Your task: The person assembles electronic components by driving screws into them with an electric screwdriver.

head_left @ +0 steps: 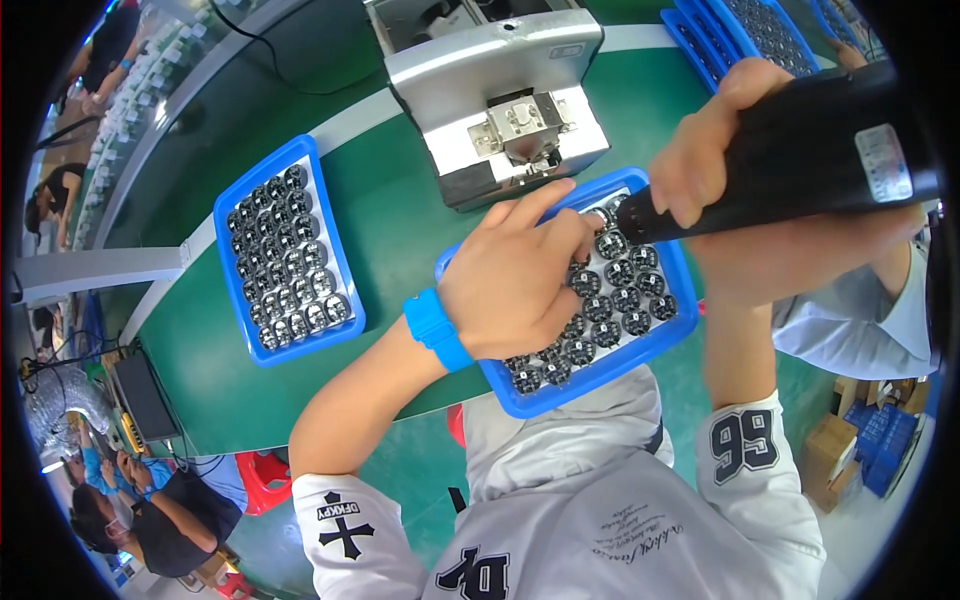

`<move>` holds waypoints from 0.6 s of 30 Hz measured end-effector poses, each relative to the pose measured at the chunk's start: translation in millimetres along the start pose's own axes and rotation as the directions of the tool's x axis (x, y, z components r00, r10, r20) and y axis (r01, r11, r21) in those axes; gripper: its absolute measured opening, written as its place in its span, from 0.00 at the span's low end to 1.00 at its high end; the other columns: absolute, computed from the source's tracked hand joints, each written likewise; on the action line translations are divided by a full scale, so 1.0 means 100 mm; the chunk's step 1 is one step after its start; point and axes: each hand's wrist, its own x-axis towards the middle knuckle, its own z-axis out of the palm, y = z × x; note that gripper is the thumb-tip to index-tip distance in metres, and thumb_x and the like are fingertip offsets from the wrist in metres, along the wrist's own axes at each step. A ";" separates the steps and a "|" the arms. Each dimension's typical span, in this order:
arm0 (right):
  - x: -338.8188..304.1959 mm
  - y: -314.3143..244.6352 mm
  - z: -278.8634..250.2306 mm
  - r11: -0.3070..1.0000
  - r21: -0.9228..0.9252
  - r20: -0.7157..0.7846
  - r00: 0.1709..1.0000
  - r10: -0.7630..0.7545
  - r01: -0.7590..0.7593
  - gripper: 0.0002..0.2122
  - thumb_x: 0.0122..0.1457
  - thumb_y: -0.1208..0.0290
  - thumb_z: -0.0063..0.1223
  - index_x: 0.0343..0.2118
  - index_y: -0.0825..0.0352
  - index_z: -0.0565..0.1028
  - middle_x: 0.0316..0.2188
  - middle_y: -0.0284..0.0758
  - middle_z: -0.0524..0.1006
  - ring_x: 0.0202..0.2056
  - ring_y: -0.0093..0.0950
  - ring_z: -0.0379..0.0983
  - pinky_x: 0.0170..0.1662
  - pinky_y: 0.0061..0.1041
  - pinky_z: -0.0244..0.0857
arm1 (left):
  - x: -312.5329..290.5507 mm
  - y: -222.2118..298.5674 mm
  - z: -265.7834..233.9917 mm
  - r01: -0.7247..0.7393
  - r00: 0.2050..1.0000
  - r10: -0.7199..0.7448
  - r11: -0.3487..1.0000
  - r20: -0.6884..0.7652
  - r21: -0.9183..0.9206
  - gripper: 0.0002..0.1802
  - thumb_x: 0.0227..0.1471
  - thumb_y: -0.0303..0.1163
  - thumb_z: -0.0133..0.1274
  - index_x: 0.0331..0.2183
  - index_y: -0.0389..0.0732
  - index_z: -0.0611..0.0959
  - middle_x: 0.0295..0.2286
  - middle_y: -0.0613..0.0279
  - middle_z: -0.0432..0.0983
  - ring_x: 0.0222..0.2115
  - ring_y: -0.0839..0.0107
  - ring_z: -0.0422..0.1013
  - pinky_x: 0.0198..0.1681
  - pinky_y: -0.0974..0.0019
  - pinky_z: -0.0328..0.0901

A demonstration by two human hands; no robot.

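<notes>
A blue-rimmed tray [545, 405] on the green table holds rows of shiny, dark round parts [601, 333]. My left hand [515, 275], with a blue wristband, is over its left side. Its fingertips close on a shiny round part [600, 216] at the tray's far edge, partly hidden by the fingers. My right hand [700, 145] is wrapped round a large black handheld tool [800, 150] with a tapered tip and a pale label. The tip points left, at the far end of the tray, close to my left fingertips. Whether it touches the part I cannot tell.
Beyond the tray stands a silver metal machine [500, 90] with a small fixture [525, 125]. Another blue tray [355, 325] of round parts lies to the left, and stacked blue trays [695, 50] at the far right. Several people sit nearby; cartons [832, 450] are at the lower right.
</notes>
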 end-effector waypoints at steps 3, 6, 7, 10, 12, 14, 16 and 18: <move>-0.09 0.08 -0.04 0.999 0.030 -0.084 0.996 0.035 -0.033 0.57 0.45 0.11 0.29 0.49 0.74 0.70 0.17 0.38 0.73 0.17 0.29 0.68 0.21 0.26 0.64 | 0.03 0.00 0.01 -0.002 1.000 0.001 0.999 -0.008 -0.035 0.29 0.43 0.29 0.55 0.50 0.34 0.77 0.41 0.56 0.76 0.62 0.46 0.62 0.60 0.49 0.60; -0.14 0.16 -0.09 0.981 0.189 -0.031 0.999 0.039 -0.032 0.57 0.45 0.11 0.30 0.49 0.74 0.70 0.17 0.38 0.72 0.16 0.29 0.68 0.21 0.26 0.63 | 0.03 -0.01 0.02 0.015 1.000 -0.016 0.998 -0.013 -0.062 0.27 0.43 0.29 0.55 0.48 0.33 0.76 0.41 0.54 0.76 0.62 0.45 0.62 0.60 0.49 0.60; -0.16 0.17 -0.13 0.992 0.108 -0.031 0.997 0.073 -0.069 0.58 0.44 0.10 0.29 0.49 0.74 0.70 0.17 0.38 0.73 0.17 0.29 0.68 0.22 0.25 0.64 | 0.02 -0.01 0.02 0.007 1.000 -0.008 0.999 -0.016 -0.048 0.25 0.43 0.29 0.55 0.47 0.33 0.75 0.41 0.53 0.76 0.62 0.45 0.63 0.60 0.49 0.60; -0.18 0.18 -0.17 0.988 -0.056 -0.037 0.989 0.144 -0.146 0.59 0.43 0.09 0.29 0.49 0.73 0.70 0.18 0.38 0.73 0.19 0.29 0.69 0.24 0.25 0.64 | 0.03 -0.02 0.02 0.002 1.000 -0.003 0.999 -0.015 -0.045 0.23 0.43 0.29 0.55 0.45 0.33 0.74 0.41 0.52 0.77 0.62 0.44 0.63 0.60 0.48 0.60; -0.16 0.17 -0.12 0.985 0.088 -0.014 0.988 0.152 -0.150 0.59 0.43 0.09 0.28 0.50 0.72 0.70 0.19 0.37 0.73 0.20 0.28 0.70 0.25 0.25 0.64 | 0.01 -0.02 0.03 0.009 1.000 -0.010 0.998 -0.013 -0.057 0.23 0.43 0.28 0.55 0.44 0.33 0.73 0.41 0.52 0.77 0.62 0.44 0.63 0.60 0.47 0.59; -0.16 0.19 -0.10 0.978 0.149 -0.005 0.989 0.151 -0.148 0.59 0.42 0.09 0.29 0.50 0.72 0.70 0.19 0.38 0.73 0.20 0.28 0.70 0.25 0.25 0.64 | 0.01 -0.03 0.04 -0.014 1.000 0.013 0.999 -0.029 -0.040 0.23 0.43 0.29 0.54 0.45 0.33 0.73 0.40 0.52 0.77 0.61 0.43 0.63 0.60 0.47 0.59; -0.17 0.16 -0.08 0.968 0.206 0.003 0.989 0.146 -0.144 0.59 0.42 0.09 0.29 0.50 0.72 0.70 0.20 0.38 0.73 0.20 0.28 0.70 0.25 0.24 0.64 | 0.02 -0.02 0.04 -0.015 0.999 0.014 0.999 -0.030 -0.046 0.23 0.44 0.29 0.54 0.44 0.33 0.73 0.39 0.52 0.77 0.61 0.43 0.63 0.60 0.47 0.60; -0.18 0.07 -0.04 0.971 -0.105 -0.028 0.976 0.214 -0.216 0.59 0.41 0.09 0.31 0.51 0.72 0.69 0.21 0.38 0.74 0.21 0.29 0.69 0.26 0.25 0.63 | 0.00 -0.03 0.04 -0.008 0.999 0.006 0.999 -0.031 -0.045 0.22 0.44 0.28 0.54 0.44 0.34 0.73 0.39 0.52 0.78 0.61 0.43 0.63 0.59 0.47 0.60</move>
